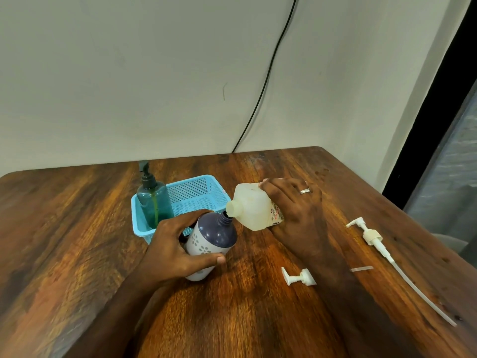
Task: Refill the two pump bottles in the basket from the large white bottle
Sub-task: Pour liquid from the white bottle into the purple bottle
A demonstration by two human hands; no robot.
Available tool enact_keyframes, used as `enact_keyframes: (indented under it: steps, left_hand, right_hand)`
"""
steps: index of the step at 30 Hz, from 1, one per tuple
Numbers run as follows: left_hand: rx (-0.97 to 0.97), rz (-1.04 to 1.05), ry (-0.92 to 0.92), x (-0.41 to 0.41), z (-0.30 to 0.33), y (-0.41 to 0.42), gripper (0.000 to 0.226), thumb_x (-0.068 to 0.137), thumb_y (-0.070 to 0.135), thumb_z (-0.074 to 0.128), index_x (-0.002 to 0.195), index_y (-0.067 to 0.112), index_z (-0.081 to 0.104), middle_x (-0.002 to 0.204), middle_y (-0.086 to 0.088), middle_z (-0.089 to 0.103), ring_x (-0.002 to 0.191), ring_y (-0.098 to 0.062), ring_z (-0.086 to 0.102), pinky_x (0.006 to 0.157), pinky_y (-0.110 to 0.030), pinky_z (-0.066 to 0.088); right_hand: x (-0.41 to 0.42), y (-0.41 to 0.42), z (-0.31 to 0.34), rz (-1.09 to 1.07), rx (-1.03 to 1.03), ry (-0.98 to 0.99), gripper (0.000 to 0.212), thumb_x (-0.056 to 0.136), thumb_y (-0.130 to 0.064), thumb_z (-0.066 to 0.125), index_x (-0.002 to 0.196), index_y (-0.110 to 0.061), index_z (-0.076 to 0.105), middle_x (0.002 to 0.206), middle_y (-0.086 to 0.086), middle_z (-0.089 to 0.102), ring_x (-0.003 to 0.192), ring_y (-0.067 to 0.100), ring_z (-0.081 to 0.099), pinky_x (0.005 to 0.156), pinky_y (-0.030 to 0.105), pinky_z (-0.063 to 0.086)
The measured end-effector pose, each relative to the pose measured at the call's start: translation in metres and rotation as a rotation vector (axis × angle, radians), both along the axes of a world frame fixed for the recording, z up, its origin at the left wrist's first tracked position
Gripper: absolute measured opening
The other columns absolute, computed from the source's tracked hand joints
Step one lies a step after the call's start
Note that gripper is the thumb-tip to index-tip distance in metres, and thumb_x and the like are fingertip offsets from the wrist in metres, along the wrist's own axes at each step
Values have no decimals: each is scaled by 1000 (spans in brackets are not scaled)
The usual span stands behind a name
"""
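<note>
On the wooden table (77,228), nearest the person, both forearms reach forward from the bottom edge. Between them and to the right lies a small white pump head (298,276), and further right a long white pump (374,239) with its tube trailing toward the near edge; a short clear strip (361,268) lies between the two. The left hand (173,244) grips the purple bottle (211,241), fingers over the top and thumb curled along its pale lower half with white flower prints; the bottle tilts right, its open neck raised. The right hand (296,210) grasps the white bottle (254,206) from above, fingers spread and curled over its base end, a ring on one finger. That bottle lies nearly level, its spout at the purple bottle's mouth. Its label shows red letters, partly covered: "BIOCHE…" and "CHG". Behind the left hand sits the blue basket (196,189), holding a teal pump bottle (154,202) upright at its left end. A black cable (268,81) runs down the wall (129,73).
</note>
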State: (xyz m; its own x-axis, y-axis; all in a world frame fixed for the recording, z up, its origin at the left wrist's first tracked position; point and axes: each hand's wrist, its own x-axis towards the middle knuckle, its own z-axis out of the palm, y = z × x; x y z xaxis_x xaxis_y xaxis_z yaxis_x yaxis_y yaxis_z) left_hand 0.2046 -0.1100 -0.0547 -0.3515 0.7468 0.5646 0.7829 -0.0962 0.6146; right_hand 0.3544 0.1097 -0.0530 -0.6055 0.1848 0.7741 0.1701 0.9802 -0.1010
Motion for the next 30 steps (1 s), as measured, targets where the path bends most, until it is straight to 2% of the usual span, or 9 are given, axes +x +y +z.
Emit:
enact_keyframes:
  steps: [11, 30]
  left_hand:
    - [12, -17, 4, 1, 2, 1, 68, 62, 52, 85, 120, 24, 66, 117, 26, 68, 108, 2, 65, 83, -7, 49]
    - [-6, 6, -10, -3, -2, 1, 73, 61, 56, 84, 121, 19, 68, 115, 18, 70, 109, 0, 65, 81, -10, 52]
  right_hand:
    - [-1, 0, 0, -9, 2, -8, 79, 68, -40, 88, 132, -28, 45, 134, 3, 61, 124, 29, 53, 101, 62, 40]
    - [-1, 1, 0, -5, 0, 2, 80, 67, -36, 90, 132, -28, 44, 134, 4, 61, 123, 31, 54, 98, 67, 40]
